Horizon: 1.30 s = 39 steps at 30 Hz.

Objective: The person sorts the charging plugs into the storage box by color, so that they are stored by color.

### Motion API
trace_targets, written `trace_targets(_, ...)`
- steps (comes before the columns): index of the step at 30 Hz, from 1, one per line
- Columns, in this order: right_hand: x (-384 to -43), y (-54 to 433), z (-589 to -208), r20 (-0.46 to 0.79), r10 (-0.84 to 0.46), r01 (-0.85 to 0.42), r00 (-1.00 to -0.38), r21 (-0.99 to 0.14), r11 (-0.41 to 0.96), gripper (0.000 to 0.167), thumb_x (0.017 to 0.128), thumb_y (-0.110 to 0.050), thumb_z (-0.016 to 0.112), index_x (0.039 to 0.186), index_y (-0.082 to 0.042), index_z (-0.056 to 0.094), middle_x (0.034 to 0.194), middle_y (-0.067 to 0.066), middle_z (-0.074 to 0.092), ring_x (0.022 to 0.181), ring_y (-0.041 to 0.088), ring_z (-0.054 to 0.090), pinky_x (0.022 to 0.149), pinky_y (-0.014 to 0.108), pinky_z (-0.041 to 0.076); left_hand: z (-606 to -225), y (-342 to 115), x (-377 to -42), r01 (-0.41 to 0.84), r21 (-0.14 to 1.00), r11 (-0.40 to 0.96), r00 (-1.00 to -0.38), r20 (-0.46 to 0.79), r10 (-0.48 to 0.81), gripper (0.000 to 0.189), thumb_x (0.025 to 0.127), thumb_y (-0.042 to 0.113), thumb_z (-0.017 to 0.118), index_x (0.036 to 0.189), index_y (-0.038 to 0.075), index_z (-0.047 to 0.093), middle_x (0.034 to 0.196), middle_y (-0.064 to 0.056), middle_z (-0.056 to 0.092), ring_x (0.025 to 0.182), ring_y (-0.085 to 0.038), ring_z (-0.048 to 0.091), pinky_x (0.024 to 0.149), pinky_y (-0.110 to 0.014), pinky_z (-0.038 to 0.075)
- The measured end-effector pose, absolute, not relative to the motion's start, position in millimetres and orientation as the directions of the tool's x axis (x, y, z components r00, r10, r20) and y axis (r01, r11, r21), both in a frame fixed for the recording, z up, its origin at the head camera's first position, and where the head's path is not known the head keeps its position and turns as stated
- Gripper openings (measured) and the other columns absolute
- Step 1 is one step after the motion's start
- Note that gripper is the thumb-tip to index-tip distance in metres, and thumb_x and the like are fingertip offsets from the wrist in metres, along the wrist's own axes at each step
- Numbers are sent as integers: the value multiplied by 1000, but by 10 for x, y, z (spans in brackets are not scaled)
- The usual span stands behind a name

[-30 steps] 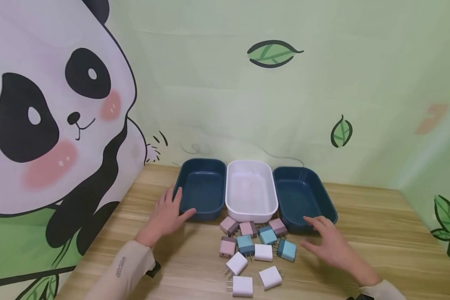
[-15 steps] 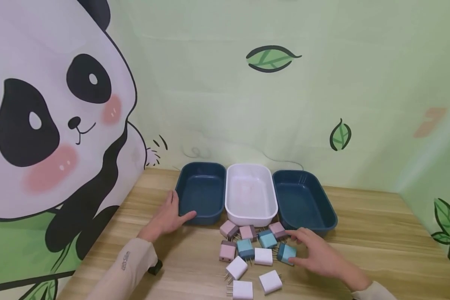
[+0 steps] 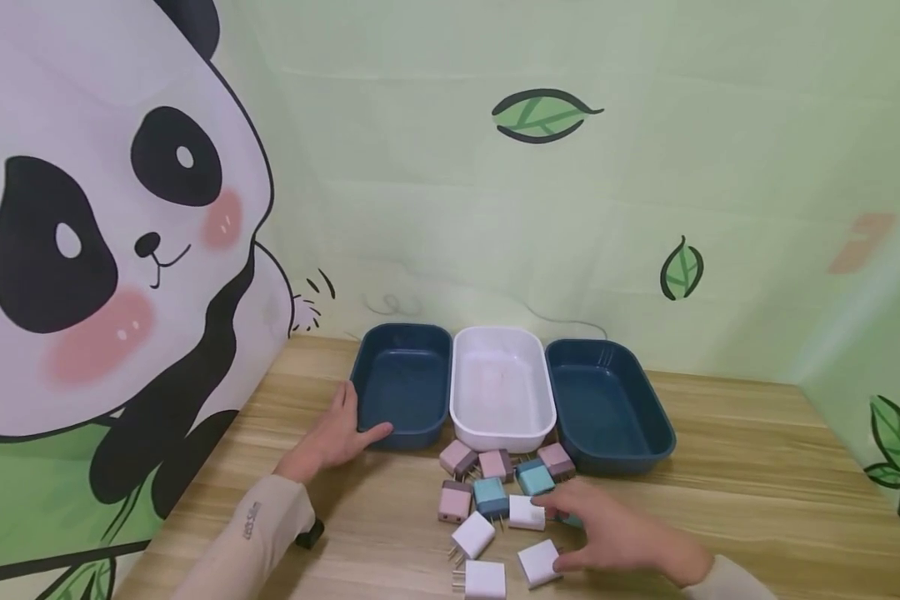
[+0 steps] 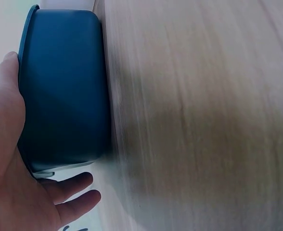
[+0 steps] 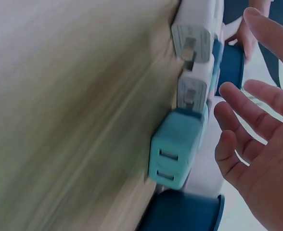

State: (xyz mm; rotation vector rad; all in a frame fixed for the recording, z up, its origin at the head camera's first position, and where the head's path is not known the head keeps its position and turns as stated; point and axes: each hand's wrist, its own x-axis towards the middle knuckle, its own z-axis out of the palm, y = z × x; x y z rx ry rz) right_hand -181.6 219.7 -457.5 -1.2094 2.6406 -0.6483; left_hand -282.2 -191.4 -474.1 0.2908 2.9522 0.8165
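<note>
My left hand (image 3: 333,433) rests at the near left corner of the left navy tray (image 3: 405,387), thumb along the front rim. In the left wrist view the other fingers (image 4: 79,204) lie loosely by the tray's side. My right hand (image 3: 618,529) hovers over the right edge of a group of plug chargers, fingers spread around no object. Its thumb is right at a white charger (image 3: 538,562), and its forefinger overlaps another white charger (image 3: 525,512). A teal charger (image 5: 175,149) sits below the palm, mostly hidden in the head view.
A white tray (image 3: 502,387) stands between the left tray and a second navy tray (image 3: 607,408). Pink chargers (image 3: 456,501), teal ones and white ones lie in front on the wooden table (image 3: 735,450). A panda-printed cloth (image 3: 420,167) hangs behind.
My right hand has moved from beside the right tray, leftward and nearer to me, over the chargers. The left hand has settled against the left tray's corner.
</note>
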Motion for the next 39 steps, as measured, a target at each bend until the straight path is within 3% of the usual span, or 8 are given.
trace_targets(7,-1800,2085,-4603,-41,-790,-705,-612,-425,568,62,77,-59,68,124,-19,60,112,-11,56,102,7,49,87,32,46,-4754,-1914,-2824,172,516,839,-980,-1,201,110,86,57,58,144,-14,-2,150,-34,1,136,-47,17,108,-53,21)
trace_targets(16,-1826,2059,-4649,-62,-828,-730,-558,-438,525,58,77,-51,72,126,-22,61,117,-13,58,105,6,49,88,31,46,-4751,-1911,-2828,161,509,845,-980,-16,197,110,86,57,58,145,-13,-3,151,-33,0,137,-46,16,109,-52,20)
trace_targets(28,-1868,2000,-4646,-128,-856,-757,-500,-415,505,46,78,-40,76,119,-24,64,112,-14,59,96,0,49,82,25,47,-4766,-1918,-2830,166,508,845,-981,-2,194,111,86,58,58,145,-13,-2,151,-33,2,136,-46,17,109,-52,21)
trace_targets(39,-1857,1983,-4647,-108,-869,-805,-483,-335,489,41,76,-27,79,115,-16,68,103,-12,59,95,3,51,81,24,47,-4773,-1907,-2830,167,501,849,-981,1,192,108,87,55,59,144,-14,0,150,-34,2,136,-46,19,109,-51,22)
